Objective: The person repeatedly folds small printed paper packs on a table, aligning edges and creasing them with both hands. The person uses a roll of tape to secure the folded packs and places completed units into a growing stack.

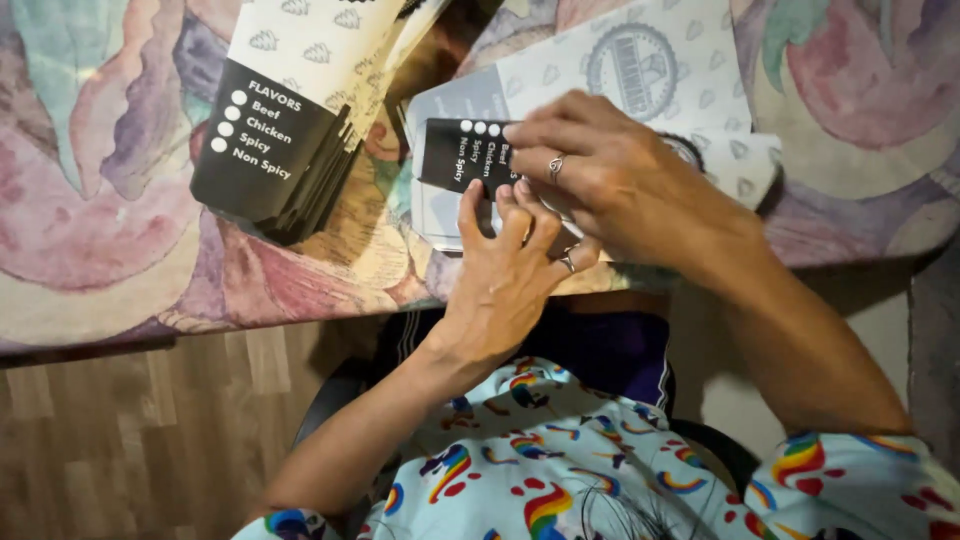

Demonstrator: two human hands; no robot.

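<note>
A flat white cardboard sheet with a black printed panel (462, 152) lies on the table's near edge. My left hand (505, 275) reaches up from below, its fingertips pressing on the black panel's lower side. My right hand (610, 180) lies over the same sheet from the right, fingers bent down on the panel and covering its right part. Both hands wear a ring. Under the sheet lie more white printed sheets (640, 60) with a round grey emblem.
A thick stack of the same flat sheets (285, 130) rests to the left on the patterned tablecloth (110, 200). The table edge runs just below my hands. Wooden floor (150, 430) shows at lower left; my lap in patterned clothing lies below.
</note>
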